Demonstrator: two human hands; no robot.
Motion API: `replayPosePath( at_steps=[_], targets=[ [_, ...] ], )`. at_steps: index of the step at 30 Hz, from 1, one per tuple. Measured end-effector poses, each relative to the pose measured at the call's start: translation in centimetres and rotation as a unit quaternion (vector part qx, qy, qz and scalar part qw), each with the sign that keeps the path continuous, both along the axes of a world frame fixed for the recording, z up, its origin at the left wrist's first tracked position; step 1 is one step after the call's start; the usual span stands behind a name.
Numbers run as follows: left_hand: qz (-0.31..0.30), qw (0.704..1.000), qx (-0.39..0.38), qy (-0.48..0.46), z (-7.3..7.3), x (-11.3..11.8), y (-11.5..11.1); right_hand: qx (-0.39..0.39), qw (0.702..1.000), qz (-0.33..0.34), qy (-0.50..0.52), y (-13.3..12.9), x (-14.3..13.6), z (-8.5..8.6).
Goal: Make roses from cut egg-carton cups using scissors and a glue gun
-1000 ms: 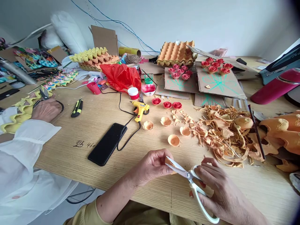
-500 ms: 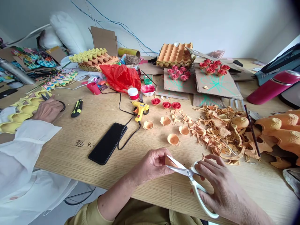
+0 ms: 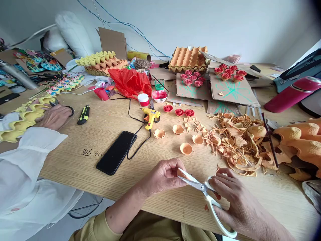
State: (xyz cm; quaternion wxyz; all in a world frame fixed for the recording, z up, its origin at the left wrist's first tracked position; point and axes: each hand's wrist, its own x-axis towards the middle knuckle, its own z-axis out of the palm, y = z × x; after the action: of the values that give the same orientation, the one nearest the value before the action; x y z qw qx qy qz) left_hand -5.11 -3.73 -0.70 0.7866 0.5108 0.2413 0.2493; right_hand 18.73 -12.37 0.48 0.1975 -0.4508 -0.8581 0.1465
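Note:
Near the table's front edge, my left hand pinches a small orange piece of egg carton, mostly hidden by the fingers and blades. My right hand grips a pair of white-handled scissors by its loops. The blades are parted and lie against the carton piece beside my left fingertips. Just beyond my hands sits a plain orange cup cut from carton. Behind it are a smaller cup and two petal-cut cups, one in the middle and one further left.
Carton scraps are heaped at the right beside an orange egg tray. A yellow glue gun, a phone and a utility knife lie left of centre. Red paper roses stand behind. At the left, a co-worker's hand holds dark-handled scissors.
The scissor blades have closed a little on the carton piece, and the handle has shifted slightly down and right. My left hand stays nearly still. The whole view has shifted slightly.

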Motion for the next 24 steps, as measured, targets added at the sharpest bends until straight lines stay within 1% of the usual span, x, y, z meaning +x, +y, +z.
replayPosePath(
  at_steps=[4,8,11,13,16,19,24],
  targets=[
    [0.007,1.0,-0.006,-0.005,0.0,0.1,-0.1,-0.008,1.0,0.011,0.007,-0.1,0.1,-0.1],
    [0.002,1.0,0.019,-0.006,-0.4,0.1,-0.2,-0.003,1.0,0.019,0.009,-0.3,0.5,-0.9],
    [0.021,0.999,0.037,-0.002,-0.6,0.1,-0.2,-0.002,1.0,0.016,-0.002,-0.6,1.1,-1.6],
    [0.04,0.998,0.044,0.006,-0.7,0.2,-0.2,-0.006,1.0,0.0,-0.011,-0.6,1.5,-1.8],
    [0.06,0.996,0.063,0.023,-0.9,0.3,-0.2,-0.003,0.999,-0.027,-0.024,-0.6,1.8,-1.8],
    [0.072,0.992,0.089,0.043,-1.0,0.4,-0.2,0.006,0.999,-0.029,-0.03,-0.6,1.7,-1.5],
    [0.079,0.981,0.155,0.082,-0.9,0.3,-0.3,0.047,0.998,-0.037,-0.016,-0.5,1.1,-1.3]
  ],
)
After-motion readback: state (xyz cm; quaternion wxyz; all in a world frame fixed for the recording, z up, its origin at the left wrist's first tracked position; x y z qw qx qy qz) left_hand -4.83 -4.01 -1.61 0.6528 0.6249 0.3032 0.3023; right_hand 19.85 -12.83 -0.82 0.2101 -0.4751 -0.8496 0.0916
